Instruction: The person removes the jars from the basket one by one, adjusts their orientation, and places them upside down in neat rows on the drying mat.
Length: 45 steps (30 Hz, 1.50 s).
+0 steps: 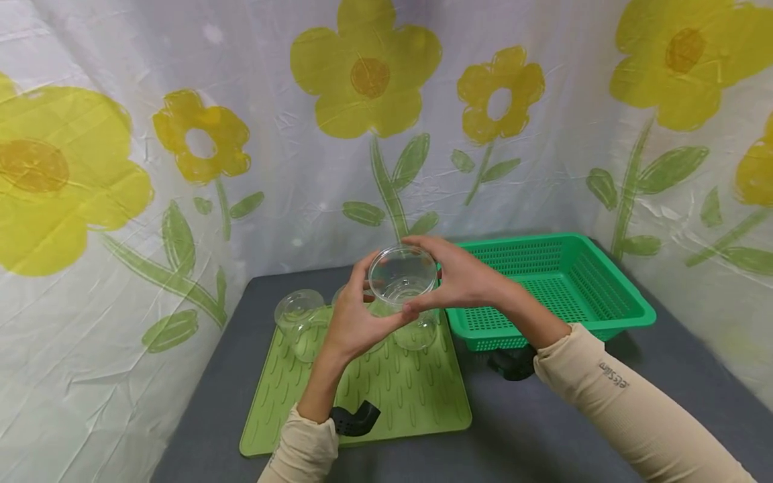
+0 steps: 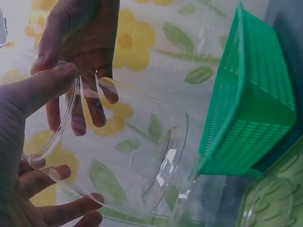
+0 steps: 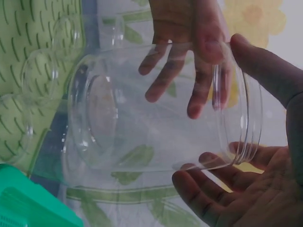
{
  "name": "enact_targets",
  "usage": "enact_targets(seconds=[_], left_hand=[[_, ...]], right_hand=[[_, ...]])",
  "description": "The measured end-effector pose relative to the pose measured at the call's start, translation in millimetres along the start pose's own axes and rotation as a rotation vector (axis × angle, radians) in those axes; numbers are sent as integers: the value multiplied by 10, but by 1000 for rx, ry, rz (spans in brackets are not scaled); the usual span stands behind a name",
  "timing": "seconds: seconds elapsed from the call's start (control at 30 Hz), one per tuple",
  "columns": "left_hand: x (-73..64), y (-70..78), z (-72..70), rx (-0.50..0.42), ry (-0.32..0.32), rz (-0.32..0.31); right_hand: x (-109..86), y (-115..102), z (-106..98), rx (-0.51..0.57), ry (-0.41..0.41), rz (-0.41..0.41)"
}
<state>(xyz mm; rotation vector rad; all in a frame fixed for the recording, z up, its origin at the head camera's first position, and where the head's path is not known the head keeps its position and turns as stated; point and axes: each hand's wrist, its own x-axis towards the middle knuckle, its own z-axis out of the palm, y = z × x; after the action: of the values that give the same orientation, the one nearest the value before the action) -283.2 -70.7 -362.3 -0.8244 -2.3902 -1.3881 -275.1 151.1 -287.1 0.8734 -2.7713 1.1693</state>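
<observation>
A clear plastic jar [image 1: 402, 274] is held up in both hands above a light green ridged mat [image 1: 386, 402], its open, threaded mouth facing me. My left hand [image 1: 353, 318] grips the jar's left side. Opposite it, my right hand [image 1: 465, 275] grips the right side near the rim. Both thumbs meet at the rim; the other fingers curve round the wall, as the right wrist view shows of the jar [image 3: 142, 113]. Several more clear jars stand on the mat's far part, among them one at the left [image 1: 298, 312], partly hidden behind my left hand and the held jar.
A green perforated plastic basket [image 1: 622, 302] sits on the dark grey table [image 1: 531, 429], right of the mat. Behind the table hangs a pale curtain [image 1: 278, 201] with yellow flowers. Black wrist-worn parts [image 1: 356, 419] show by both sleeves.
</observation>
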Motion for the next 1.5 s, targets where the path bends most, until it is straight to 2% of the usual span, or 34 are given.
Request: enact_targets(seconds=[0.13, 0.33, 0.53, 0.73, 1.1, 1.23, 1.5], left_hand=[[-20, -39, 3, -32, 2, -2], [-49, -144, -26, -209, 50, -4], [-65, -187, -31, -385, 61, -4], [-84, -203, -11, -483, 47, 9], [-97, -188, -23, -464, -3, 3], [-103, -184, -62, -400, -9, 5], [-117, -133, -171, -217, -26, 8]], right_hand=[[-9, 68, 21, 34, -16, 10], [-45, 208, 53, 55, -9, -18], [-74, 345, 167, 57, 30, -52], [-77, 382, 276, 85, 48, -34], [-78, 439, 301, 80, 91, -69], [-83, 461, 291, 59, 89, -74], [-127, 479, 266, -4, 65, -58]])
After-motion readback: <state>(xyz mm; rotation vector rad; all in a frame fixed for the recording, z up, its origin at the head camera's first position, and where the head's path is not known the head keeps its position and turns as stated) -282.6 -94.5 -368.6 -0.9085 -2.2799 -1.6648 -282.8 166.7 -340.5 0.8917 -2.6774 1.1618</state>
